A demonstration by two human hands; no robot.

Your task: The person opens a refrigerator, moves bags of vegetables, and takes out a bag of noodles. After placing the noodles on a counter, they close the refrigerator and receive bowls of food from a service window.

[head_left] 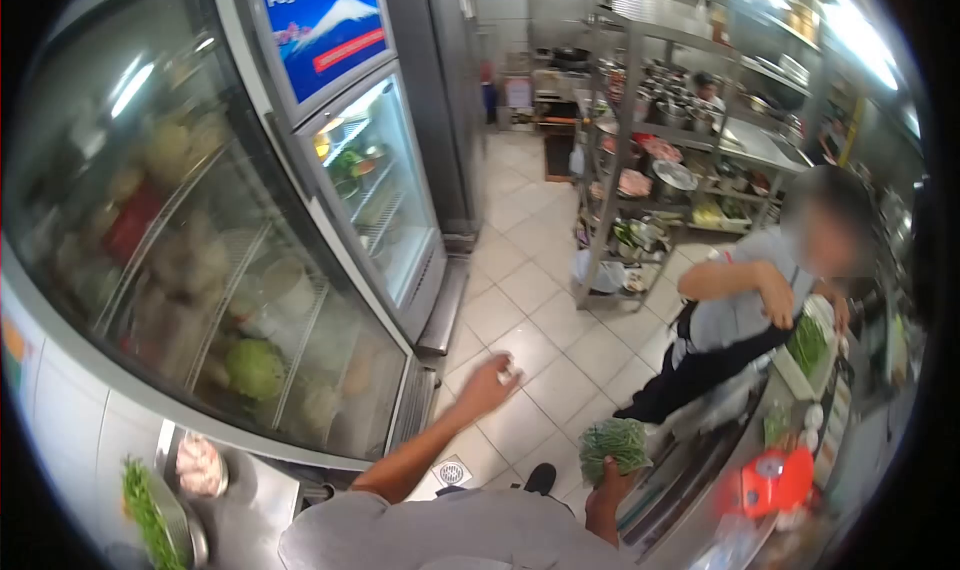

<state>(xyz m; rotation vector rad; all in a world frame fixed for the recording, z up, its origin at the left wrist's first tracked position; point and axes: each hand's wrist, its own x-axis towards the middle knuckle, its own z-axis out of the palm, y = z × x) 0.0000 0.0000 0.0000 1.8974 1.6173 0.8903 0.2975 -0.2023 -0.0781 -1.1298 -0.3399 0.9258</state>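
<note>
My right hand (pixel 612 478) is wrapped round the lower side of a clear bag of green beans (pixel 614 446), held at waist height beside the counter. My left hand (pixel 490 384) reaches out over the tiled floor with its fingers curled; whether anything small lies between them is hard to make out. A glass-door fridge (pixel 250 300) with a green cabbage behind the glass stands to the left of that hand. Right of the bag, a red scale (pixel 768 482) sits on the counter.
A co-worker in a grey shirt (pixel 755 245) stands at the right counter by a tray of green vegetables (pixel 806 346). A second lit fridge (pixel 375 200) and a metal shelf rack (pixel 625 150) stand further back. Bottom left, a bowl of pale pieces (pixel 200 465) rests on steel.
</note>
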